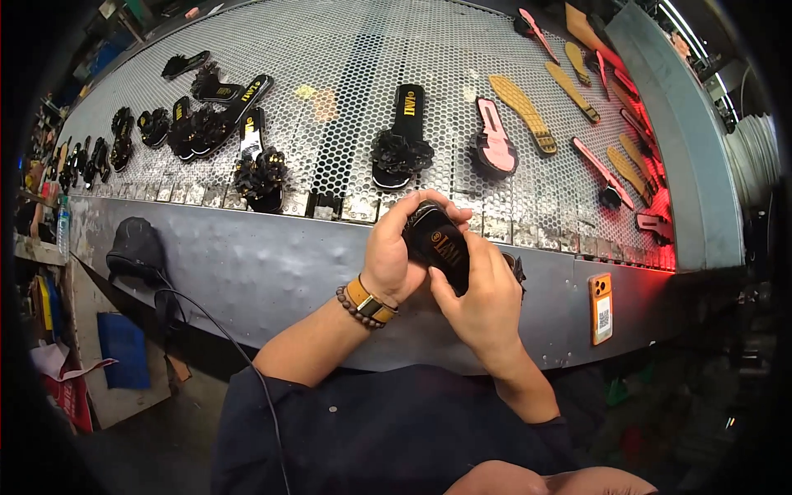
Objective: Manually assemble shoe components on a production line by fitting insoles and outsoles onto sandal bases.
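In front of my body I hold a black slide sandal (445, 252) with gold lettering on its insole. My left hand (392, 252) wraps around its heel end and left edge, with the fingers over the top. My right hand (485, 297) grips the other side, thumb on the insole and fingers along the edge. A bit of dark frilly trim shows beyond my right fingers; the rest of the upper is hidden. Just past my hands, another black slide sandal (404, 136) with a ruffled upper lies on the metal mesh conveyor (330, 124). A pink-soled piece (496, 140) lies to its right.
Several black ruffled sandals (198, 124) are grouped at the left of the conveyor. Tan soles (524, 111) and pink pieces lie at the right, by a red-lit grey housing (676, 140). A black cap-like object (134, 247) and an orange phone (601, 307) rest on the grey front ledge.
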`<state>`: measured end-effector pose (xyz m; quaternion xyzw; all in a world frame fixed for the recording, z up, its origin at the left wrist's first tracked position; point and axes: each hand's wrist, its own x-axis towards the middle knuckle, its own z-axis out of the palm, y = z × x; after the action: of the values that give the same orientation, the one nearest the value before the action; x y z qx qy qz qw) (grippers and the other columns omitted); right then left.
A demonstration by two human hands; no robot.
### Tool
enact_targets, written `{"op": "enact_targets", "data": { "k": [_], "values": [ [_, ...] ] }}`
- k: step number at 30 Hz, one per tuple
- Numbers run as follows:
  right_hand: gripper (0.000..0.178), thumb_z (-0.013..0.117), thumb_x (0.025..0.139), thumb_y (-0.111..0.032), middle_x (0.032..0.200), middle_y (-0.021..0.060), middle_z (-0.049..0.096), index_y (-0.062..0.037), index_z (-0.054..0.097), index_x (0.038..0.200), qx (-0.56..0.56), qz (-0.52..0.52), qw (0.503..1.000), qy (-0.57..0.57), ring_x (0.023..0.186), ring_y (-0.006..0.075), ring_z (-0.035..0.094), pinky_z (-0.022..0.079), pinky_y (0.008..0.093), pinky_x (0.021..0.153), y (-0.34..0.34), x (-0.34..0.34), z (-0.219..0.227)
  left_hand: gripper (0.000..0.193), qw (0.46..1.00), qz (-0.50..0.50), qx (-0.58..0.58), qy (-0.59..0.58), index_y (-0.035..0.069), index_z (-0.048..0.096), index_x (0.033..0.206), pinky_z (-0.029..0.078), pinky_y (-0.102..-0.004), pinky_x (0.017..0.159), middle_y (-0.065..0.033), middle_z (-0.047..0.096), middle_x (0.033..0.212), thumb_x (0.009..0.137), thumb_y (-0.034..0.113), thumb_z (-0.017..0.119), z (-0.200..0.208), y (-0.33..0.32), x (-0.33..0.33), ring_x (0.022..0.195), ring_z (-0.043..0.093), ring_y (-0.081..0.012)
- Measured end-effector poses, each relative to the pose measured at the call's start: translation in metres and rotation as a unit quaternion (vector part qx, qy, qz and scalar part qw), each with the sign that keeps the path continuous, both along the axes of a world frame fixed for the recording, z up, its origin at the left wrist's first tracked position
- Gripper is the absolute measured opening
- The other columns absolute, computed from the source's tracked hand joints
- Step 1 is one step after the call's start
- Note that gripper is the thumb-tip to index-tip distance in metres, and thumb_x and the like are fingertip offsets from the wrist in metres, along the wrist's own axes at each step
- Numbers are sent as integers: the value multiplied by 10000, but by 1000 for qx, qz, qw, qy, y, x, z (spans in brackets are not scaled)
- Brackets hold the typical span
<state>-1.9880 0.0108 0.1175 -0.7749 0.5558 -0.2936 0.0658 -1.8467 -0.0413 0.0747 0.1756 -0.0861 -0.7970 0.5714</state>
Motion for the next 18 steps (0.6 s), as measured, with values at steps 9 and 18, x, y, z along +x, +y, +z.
{"op": "enact_targets", "data": {
  "k": [9, 18],
  "values": [
    [706, 869, 785, -159, 1216, 253, 680, 90, 552, 1365, -43, 29, 997, -58, 1074, 416, 699, 583, 466, 904, 2, -15, -5, 465, 937, 66, -250, -237, -41, 533, 1419, 463, -450, 1172, -249, 638, 1384, 1057, 235, 626, 28, 20, -7, 1365, 584, -310],
    [654, 830, 839, -252, 1141, 269, 698, 134, 569, 1297, -157, 30, 987, -25, 984, 417, 722, 597, 472, 858, 7, -25, -14, 524, 840, 92, -321, -427, -94, 491, 1461, 490, -407, 1146, -254, 621, 1438, 1018, 90, 703, 39, 33, -15, 1362, 605, -305]
  ]
}}
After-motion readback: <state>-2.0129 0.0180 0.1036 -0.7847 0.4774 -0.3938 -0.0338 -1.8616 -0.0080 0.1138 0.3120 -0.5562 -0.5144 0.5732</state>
